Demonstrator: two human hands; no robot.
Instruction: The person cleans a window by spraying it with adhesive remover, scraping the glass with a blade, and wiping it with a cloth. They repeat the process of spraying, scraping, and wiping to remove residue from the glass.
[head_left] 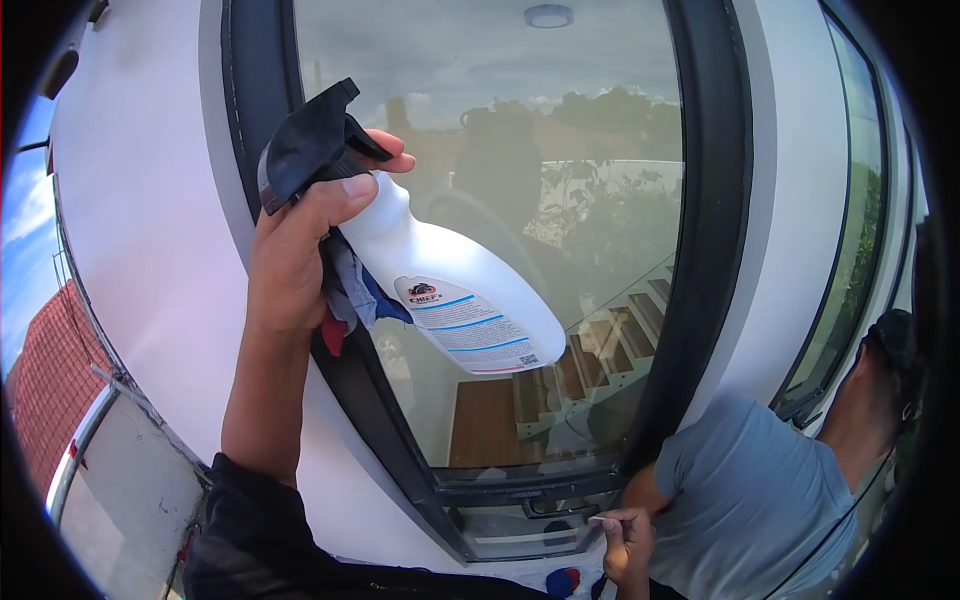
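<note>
My left hand (300,245) is raised in front of the window, wrapped round the neck of a white spray bottle (470,285) with a black trigger head (305,145). The bottle is tilted, its base towards the lower right, with a printed label facing me. A crumpled grey, blue and red cloth (360,285) hangs beneath the same hand, beside the bottle. Low in the view, what looks like my right hand (627,548) is closed with a small, thin, pale piece between thumb and fingers. Its exact kind is too small to tell.
The dark-framed window (430,440) reflects sky and plants; stairs (590,365) show behind its glass. Below is a smaller pane with a black handle (550,508). A person in a grey shirt (750,500) crouches close at the right. White wall (150,200) flanks the frame.
</note>
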